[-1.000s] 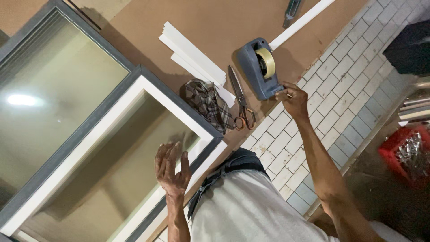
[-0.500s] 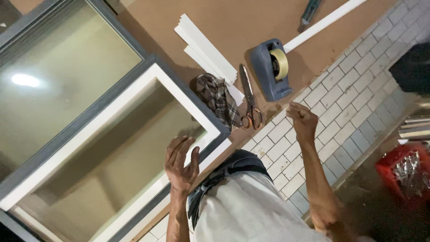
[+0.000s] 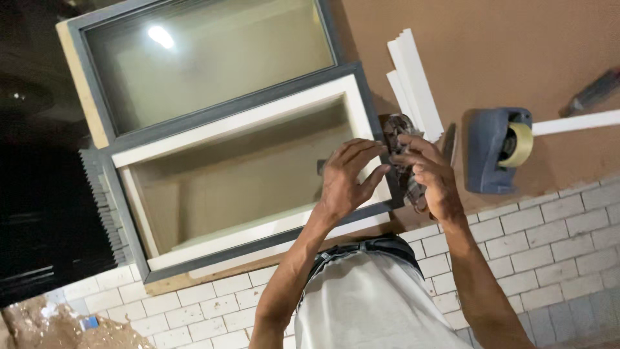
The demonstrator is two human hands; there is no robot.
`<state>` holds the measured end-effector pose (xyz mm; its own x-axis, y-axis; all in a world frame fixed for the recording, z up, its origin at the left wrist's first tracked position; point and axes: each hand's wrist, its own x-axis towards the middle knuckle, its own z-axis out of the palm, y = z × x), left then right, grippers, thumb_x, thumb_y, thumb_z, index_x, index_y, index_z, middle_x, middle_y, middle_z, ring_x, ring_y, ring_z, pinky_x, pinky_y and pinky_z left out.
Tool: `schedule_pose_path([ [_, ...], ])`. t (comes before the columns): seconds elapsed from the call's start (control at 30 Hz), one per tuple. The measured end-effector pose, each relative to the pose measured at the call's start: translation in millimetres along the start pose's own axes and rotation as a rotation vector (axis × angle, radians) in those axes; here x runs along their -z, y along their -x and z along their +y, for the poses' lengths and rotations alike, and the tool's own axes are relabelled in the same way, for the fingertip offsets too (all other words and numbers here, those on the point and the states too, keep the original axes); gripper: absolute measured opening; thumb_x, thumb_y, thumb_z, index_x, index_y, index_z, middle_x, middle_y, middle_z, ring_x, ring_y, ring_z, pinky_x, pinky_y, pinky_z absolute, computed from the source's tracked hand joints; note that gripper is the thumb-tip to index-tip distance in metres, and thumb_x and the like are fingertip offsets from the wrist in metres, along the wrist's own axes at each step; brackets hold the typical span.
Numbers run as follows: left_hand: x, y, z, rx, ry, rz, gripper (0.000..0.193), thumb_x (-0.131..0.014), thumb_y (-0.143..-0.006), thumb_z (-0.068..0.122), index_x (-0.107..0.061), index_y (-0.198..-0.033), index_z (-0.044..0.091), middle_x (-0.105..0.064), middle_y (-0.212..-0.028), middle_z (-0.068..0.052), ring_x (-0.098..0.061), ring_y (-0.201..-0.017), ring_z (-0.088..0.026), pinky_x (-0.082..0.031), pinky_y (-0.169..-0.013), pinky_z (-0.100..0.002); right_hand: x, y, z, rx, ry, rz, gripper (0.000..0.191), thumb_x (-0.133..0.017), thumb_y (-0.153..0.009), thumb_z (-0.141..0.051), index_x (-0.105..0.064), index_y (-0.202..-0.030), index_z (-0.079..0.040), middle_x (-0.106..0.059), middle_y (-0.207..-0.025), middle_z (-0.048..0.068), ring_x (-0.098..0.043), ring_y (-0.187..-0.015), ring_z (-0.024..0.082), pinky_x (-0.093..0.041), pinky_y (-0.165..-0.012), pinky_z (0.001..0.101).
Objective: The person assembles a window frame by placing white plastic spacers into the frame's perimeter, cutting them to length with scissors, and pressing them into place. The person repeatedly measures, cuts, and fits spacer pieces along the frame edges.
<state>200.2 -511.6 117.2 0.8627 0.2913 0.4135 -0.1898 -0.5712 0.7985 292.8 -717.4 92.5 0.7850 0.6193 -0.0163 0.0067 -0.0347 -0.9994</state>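
My left hand (image 3: pixel 345 178) and my right hand (image 3: pixel 431 176) meet fingertip to fingertip over the right corner of a grey window frame (image 3: pixel 361 84) with a white inner lining (image 3: pixel 258 123). The left hand's fingers are stretched out and apart. The right hand's fingers are curled as if pinching something small; what it is cannot be made out. Under the right hand lies a dark patterned cloth (image 3: pixel 397 126). Beside it a pair of scissors (image 3: pixel 450 143) is mostly hidden by that hand.
A blue-grey tape dispenser (image 3: pixel 491 152) with a tan roll sits to the right on the brown board (image 3: pixel 491 52). White strips (image 3: pixel 413 81) lie behind the cloth, and one long strip (image 3: pixel 575 123) runs right. A glass pane (image 3: pixel 213 58) fills the far frame. White tiles (image 3: pixel 549 226) border the board.
The view has swung right. My right hand left the scissors area and my left hand rose from the frame's near edge; both now meet over the frame's corner by the cloth.
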Motion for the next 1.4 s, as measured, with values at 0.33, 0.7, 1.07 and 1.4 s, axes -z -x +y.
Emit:
schedule_pose_path([
  [0.33,20,-12,-9,-0.173,-0.224,0.169,0.014,-0.081,-0.087,0.009,-0.073,-0.098,0.012,-0.073,-0.115,-0.001,-0.063,-0.116,-0.023,-0.047,-0.108,-0.046,-36,-46,5,-0.148,-0.283,0.065,0.053,-0.051,-0.097,-0.03,-0.057,-0.136,0.005,-0.062,-0.143,0.022,-0.061,-0.127,0.035,-0.046,-0.115,0.0478],
  [0.7,50,-83,-125,0.013,-0.146,0.086,0.017,-0.076,-0.087,0.004,-0.074,-0.104,0.008,-0.07,-0.122,-0.01,-0.058,-0.124,-0.033,-0.047,-0.108,-0.045,-86,-91,28,0.347,1.135,-0.002,0.057,-0.066,-0.098,-0.031,-0.059,-0.142,0.005,-0.06,-0.142,0.021,-0.047,-0.139,0.046,-0.041,-0.116,0.0536],
  [1.07,11,-128,-168,0.191,0.047,-0.199,0.018,-0.072,-0.096,0.017,-0.07,-0.098,0.0,-0.07,-0.109,-0.017,-0.065,-0.105,-0.034,-0.052,-0.092,-0.043,-94,-95,42,0.37,1.192,0.08,0.055,-0.067,-0.096,-0.04,-0.064,-0.138,-0.005,-0.06,-0.143,0.016,-0.043,-0.14,0.043,-0.038,-0.114,0.0564],
  [1.4,-3,-137,-184,0.174,0.066,-0.241,0.013,-0.072,-0.087,0.008,-0.071,-0.093,-0.003,-0.071,-0.098,-0.019,-0.071,-0.088,-0.033,-0.055,-0.077,-0.044,-92,-96,52,0.362,1.158,0.075,0.055,-0.07,-0.097,-0.04,-0.064,-0.139,-0.004,-0.06,-0.142,0.016,-0.041,-0.141,0.042,-0.037,-0.116,0.057],
])
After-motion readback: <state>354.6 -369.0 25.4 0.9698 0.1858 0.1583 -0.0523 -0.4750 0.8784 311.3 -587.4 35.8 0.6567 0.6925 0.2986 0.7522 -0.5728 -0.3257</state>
